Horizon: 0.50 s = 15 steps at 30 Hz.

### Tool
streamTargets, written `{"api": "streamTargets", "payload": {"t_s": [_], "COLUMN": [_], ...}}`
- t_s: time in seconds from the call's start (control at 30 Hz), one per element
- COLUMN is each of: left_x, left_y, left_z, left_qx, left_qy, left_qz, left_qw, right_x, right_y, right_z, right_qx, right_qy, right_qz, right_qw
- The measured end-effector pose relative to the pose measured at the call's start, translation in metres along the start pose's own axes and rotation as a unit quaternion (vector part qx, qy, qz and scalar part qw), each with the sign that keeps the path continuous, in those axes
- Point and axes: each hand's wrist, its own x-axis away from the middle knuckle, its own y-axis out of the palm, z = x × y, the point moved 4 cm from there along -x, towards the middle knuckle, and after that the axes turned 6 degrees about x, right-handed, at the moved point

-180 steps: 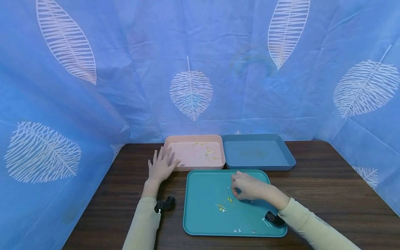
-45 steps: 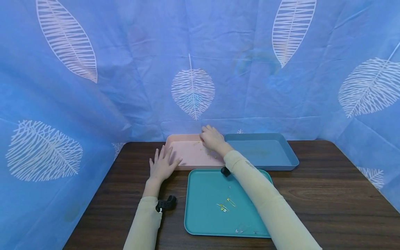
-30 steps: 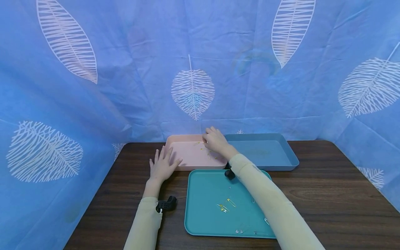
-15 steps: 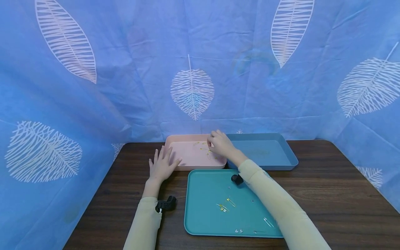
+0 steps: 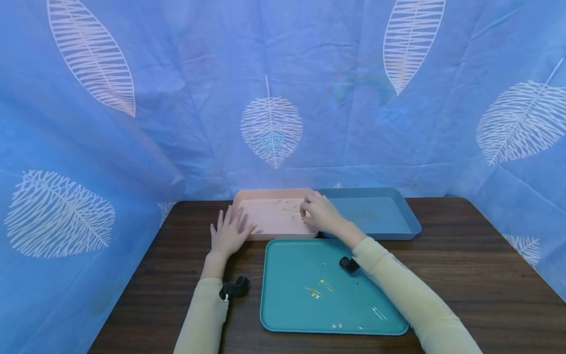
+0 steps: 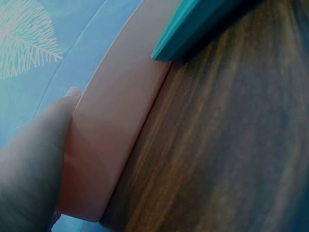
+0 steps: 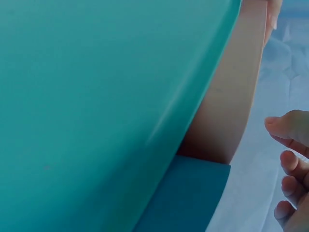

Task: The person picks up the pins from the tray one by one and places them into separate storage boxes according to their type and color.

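Note:
My left hand [image 5: 226, 236] rests with spread fingers over the left end of the pink tray [image 5: 265, 216]; the left wrist view has the thumb [image 6: 72, 94] at the tray's rim. Several gold safety pins [image 5: 287, 210] lie in that tray. Over its right end is my right hand [image 5: 325, 214], fingers loosely bent. In the right wrist view the thumb and fingers [image 7: 292, 186] are apart, nothing between them. In front, the teal tray [image 5: 287, 314] bears more gold safety pins [image 5: 326, 285] and silver safety pins [image 5: 379, 314].
A blue tray [image 5: 367, 211] stands right beside the pink one, behind the teal tray. Small white bits [image 5: 337, 326] lie near the teal tray's front edge. All the trays sit on a dark wooden table [image 5: 464, 255], with a blue leaf-patterned curtain [image 5: 309, 59] behind.
From the teal tray six seconds ago, my right hand went to the back of the pink tray; since then it has drawn rightward and nearer. My left hand has stayed in place.

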Motion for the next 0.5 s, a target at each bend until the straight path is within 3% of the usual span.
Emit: {"api": "streamTargets", "payload": {"t_s": [0.5], "left_x": [0.0], "left_y": [0.0], "left_z": [0.0], "left_qx": [-0.001], "left_qy": [0.001], "left_qz": [0.0], "left_qw": [1.0], "right_x": [0.036], "right_y": [-0.021], "right_z": [-0.013], "right_qx": [0.005], "right_qy": [-0.027], "right_qz": [0.0], "right_qw": [0.9996]}}
